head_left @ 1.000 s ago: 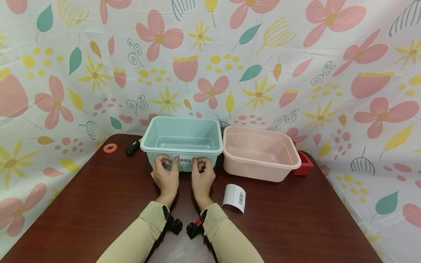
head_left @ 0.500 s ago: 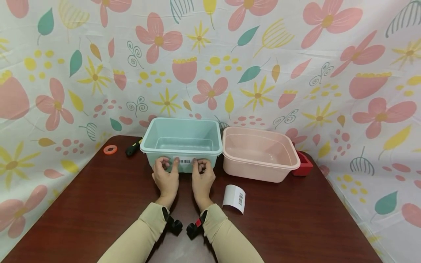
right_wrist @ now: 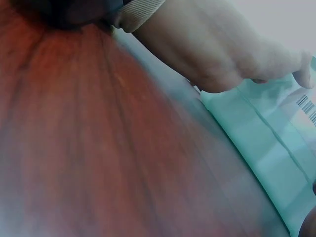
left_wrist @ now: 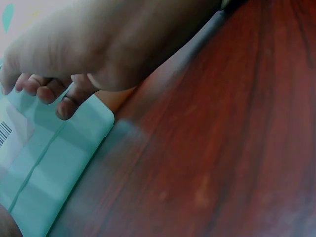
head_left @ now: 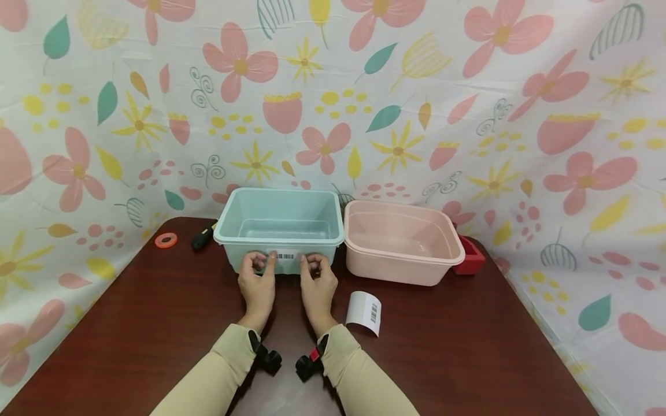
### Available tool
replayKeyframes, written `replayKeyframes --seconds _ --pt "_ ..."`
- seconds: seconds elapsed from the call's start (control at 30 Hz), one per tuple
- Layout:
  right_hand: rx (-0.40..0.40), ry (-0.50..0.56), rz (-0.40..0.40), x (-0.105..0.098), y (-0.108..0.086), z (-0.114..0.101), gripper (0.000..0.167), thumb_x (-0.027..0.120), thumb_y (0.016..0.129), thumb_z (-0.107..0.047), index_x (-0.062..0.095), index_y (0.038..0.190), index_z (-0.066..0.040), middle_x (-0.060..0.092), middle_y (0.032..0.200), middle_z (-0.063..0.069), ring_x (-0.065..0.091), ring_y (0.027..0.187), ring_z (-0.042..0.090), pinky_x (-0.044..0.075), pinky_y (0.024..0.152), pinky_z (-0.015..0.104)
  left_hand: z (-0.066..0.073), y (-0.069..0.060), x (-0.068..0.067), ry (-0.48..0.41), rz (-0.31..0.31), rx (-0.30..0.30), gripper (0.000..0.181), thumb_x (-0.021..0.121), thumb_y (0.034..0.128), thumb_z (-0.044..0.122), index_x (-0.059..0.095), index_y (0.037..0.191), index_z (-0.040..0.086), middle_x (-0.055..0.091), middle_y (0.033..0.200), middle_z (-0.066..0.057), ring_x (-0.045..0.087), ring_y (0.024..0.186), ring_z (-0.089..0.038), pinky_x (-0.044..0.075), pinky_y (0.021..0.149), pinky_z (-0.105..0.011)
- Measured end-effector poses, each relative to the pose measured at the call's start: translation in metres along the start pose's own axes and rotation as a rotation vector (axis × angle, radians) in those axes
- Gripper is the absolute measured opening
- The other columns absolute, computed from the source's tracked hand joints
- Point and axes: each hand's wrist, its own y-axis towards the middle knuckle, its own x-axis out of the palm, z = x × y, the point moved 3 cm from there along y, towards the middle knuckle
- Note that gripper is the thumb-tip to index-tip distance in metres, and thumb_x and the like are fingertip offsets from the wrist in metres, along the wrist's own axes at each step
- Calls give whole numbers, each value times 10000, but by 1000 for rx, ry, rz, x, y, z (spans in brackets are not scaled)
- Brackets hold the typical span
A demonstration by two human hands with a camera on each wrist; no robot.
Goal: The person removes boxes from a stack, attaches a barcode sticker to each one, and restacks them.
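In the head view, a white label with a barcode (head_left: 285,256) lies on the front wall of the light blue bin (head_left: 283,209). My left hand (head_left: 257,292) has its thumb at the label's left end, the other fingers loosely bent against the bin. At the right end is the thumb of my right hand (head_left: 318,292), fingers bent likewise. The left wrist view shows my left hand (left_wrist: 84,44) over the bin wall (left_wrist: 57,165), with the label (left_wrist: 17,121) flat on it. My right hand (right_wrist: 222,54) reaches the same wall (right_wrist: 261,143) in the right wrist view.
A pink bin (head_left: 403,263) stands right of the blue one, with a red holder (head_left: 470,260) behind its right side. A curved white barcode sheet (head_left: 361,312) lies in front. Far left are an orange ring (head_left: 166,240) and a dark-handled tool (head_left: 202,238).
The head view has shifted, so the scene sits slightly farther left. My right thumb has moved slightly right along the bin's front; my left hand stays in place at the label.
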Motion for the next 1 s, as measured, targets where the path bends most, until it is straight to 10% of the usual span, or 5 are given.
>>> replayKeyframes --seconds 0.4,0.63,1.0 --pt "73 -13 -136 -30 -7 8 128 723 953 -270 688 926 -150 653 777 -19 587 662 123 478 593 252 16 -10 2 -84 -210 -11 197 712 951 120 572 916 -14 521 780 -87 471 709 -141 384 640 -285" --pt "180 90 -206 -54 -15 -4 113 722 952 -185 677 951 -81 631 771 39 580 633 200 471 578 261 42 -23 4 -176 -461 -22 133 694 953 77 587 900 20 523 714 -37 480 658 -144 400 646 -278" --pt "182 312 -358 -112 -25 -23 57 628 980 -10 606 995 40 573 779 216 547 633 409 522 557 353 27 -66 44 -144 -825 3 140 725 946 262 724 1031 151 708 978 51 654 865 -166 531 746 -323"
